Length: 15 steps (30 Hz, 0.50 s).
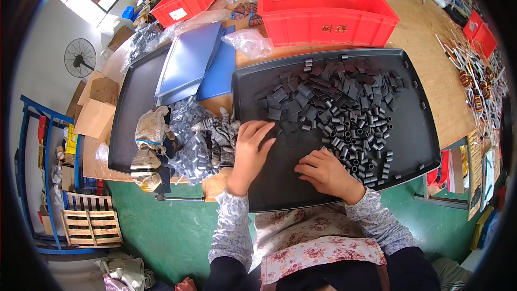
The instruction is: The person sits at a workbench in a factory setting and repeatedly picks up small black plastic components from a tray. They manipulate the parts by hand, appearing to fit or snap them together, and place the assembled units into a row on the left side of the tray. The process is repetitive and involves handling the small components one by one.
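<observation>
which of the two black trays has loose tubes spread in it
The right-hand black tray, where the left hand and right hand reach in. Its tubes lie beside flat pieces; no loose tubes show in the left-hand tray.

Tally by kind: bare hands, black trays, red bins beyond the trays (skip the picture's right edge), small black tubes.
Bare hands: 2
Black trays: 2
Red bins: 2
Small black tubes: too heaped to count
Total, tubes aside: 6

Person's attire: bare left hand (252, 148) and right hand (329, 174); pale, grey-blue floral oversleeves (231, 231); dark upper sleeves (412, 270); cream apron (323, 256) with dusky-red flowers.
</observation>
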Each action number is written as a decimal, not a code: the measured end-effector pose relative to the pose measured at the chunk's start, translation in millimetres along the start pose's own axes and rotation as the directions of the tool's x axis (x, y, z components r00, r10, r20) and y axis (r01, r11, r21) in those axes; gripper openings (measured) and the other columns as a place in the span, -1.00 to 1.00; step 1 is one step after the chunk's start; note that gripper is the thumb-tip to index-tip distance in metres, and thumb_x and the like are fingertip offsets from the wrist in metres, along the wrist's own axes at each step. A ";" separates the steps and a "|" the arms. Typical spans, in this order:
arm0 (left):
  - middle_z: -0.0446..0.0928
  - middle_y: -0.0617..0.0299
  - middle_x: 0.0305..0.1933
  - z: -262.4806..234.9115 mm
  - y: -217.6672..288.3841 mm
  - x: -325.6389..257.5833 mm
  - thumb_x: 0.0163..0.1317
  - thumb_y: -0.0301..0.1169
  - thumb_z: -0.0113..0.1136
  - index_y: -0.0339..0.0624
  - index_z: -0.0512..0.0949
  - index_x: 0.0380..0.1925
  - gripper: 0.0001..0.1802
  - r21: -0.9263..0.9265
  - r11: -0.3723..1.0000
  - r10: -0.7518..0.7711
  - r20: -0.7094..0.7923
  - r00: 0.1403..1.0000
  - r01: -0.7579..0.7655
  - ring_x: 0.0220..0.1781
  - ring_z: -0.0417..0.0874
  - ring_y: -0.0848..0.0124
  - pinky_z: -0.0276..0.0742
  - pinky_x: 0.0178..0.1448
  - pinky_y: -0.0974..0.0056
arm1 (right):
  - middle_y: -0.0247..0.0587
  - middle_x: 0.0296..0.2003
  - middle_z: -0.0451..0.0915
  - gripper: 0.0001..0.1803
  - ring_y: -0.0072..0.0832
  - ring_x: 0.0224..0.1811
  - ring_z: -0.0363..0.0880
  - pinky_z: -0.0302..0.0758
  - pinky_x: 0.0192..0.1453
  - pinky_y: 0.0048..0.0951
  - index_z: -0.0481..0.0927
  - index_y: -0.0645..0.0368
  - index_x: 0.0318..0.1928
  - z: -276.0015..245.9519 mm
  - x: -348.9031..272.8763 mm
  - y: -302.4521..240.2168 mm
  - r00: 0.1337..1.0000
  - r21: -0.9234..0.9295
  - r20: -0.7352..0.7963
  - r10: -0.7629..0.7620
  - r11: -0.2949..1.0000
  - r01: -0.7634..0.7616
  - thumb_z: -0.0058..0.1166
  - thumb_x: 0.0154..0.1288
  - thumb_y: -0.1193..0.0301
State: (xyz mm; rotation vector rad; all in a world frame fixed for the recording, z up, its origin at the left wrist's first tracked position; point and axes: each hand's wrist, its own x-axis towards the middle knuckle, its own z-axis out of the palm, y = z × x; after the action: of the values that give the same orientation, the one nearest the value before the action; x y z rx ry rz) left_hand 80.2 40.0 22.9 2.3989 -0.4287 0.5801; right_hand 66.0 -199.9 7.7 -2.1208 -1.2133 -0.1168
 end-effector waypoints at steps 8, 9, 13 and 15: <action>0.51 0.13 -0.18 20.9 -12.6 3.7 -0.02 -0.62 0.42 -0.23 0.59 -0.28 -0.73 -0.131 0.981 -0.124 0.128 0.984 0.141 -0.35 0.58 0.34 0.52 -0.27 0.28 | -0.26 -0.27 0.52 -0.73 -0.24 -0.22 0.53 0.49 -0.14 -0.26 0.52 0.12 -0.22 -3.0 -2.0 -1.5 0.995 0.063 -0.075 0.061 0.996 -0.057 0.30 0.06 0.52; 0.51 0.14 -0.18 17.8 -9.0 2.4 0.02 -0.62 0.41 -0.24 0.58 -0.29 -0.75 -0.188 0.972 -0.121 0.122 0.985 0.143 -0.38 0.57 0.40 0.51 -0.32 0.32 | -0.25 -0.28 0.51 -0.74 -0.24 -0.23 0.53 0.48 -0.14 -0.27 0.52 0.12 -0.23 -2.7 -1.4 -0.6 0.993 0.046 -0.104 0.062 0.997 -0.058 0.30 0.06 0.54; 0.54 0.20 -0.19 5.8 18.3 -18.1 0.18 -0.64 0.35 -0.27 0.52 -0.32 -0.83 -0.607 0.705 -0.305 0.208 0.929 0.367 -0.42 0.58 0.55 0.52 -0.42 0.44 | -0.19 -0.28 0.56 -0.71 -0.19 -0.25 0.56 0.51 -0.18 -0.28 0.52 0.17 -0.23 -3.3 0.5 -1.9 0.974 0.055 -0.184 0.132 0.991 -0.124 0.31 0.01 0.61; 0.56 0.17 -0.16 -0.1 45.9 -27.2 0.28 -0.66 0.23 -0.26 0.44 -0.32 -0.85 -0.777 0.384 -0.398 0.348 0.849 0.499 -0.35 0.59 0.58 0.58 -0.38 0.48 | -0.21 -0.29 0.54 -0.74 -0.22 -0.24 0.56 0.53 -0.19 -0.29 0.51 0.17 -0.23 0.2 -1.7 -0.2 0.959 0.104 -0.232 0.162 0.985 -0.141 0.28 0.06 0.62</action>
State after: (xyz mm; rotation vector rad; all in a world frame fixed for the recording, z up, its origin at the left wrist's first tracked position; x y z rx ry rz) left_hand 37.2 9.9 32.2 1.4384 -0.0264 -0.0606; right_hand 64.8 -201.0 7.0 -2.0485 -0.8961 -0.2406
